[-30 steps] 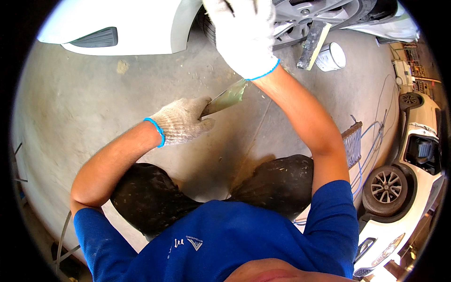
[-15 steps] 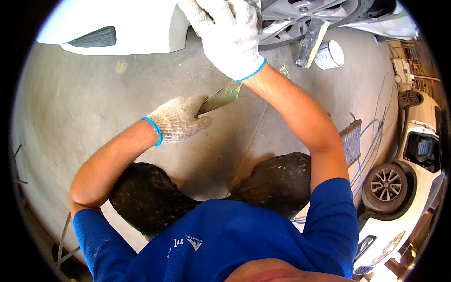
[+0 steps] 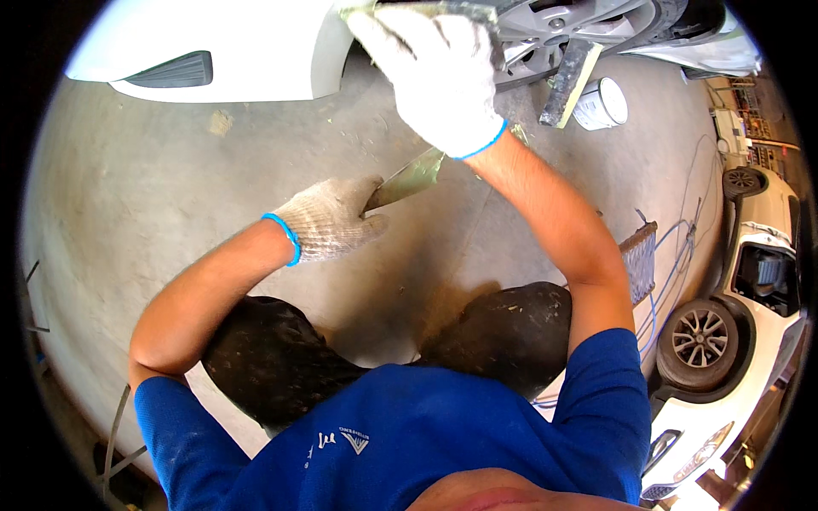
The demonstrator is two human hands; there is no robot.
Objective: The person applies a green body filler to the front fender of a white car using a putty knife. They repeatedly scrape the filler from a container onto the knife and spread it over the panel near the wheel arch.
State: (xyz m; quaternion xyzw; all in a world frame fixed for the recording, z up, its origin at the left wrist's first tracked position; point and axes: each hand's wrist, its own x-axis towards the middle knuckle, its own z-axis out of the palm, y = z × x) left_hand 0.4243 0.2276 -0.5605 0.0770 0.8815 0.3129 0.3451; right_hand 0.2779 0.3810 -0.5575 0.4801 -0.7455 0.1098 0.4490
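Observation:
My left hand [image 3: 328, 220], in a knitted white glove with a blue cuff, is closed round a putty knife [image 3: 413, 183]. Pale green putty coats the blade, which points up and to the right. Higher up, my right hand [image 3: 447, 85], gloved the same way, grips a wide flat spreader [image 3: 473, 10]. Greenish putty shows along that spreader's left end. It lies by the edge of the white car's body panel [image 3: 328, 51], beside the wheel [image 3: 554, 34]. Whether it touches the panel I cannot tell. My right fingertips are partly hidden behind the glove.
A long block with a pale yellow-green edge [image 3: 569, 85] leans near the wheel, beside a white can [image 3: 601, 104]. Putty scraps lie on the concrete floor [image 3: 170, 187]. Blue hoses [image 3: 652, 315] and a flat panel [image 3: 639, 262] lie right. Another white car [image 3: 750, 341] stands far right.
My right hand has moved a little to the right and down, bringing more of the spreader into view. The left hand with the putty knife has shifted slightly right.

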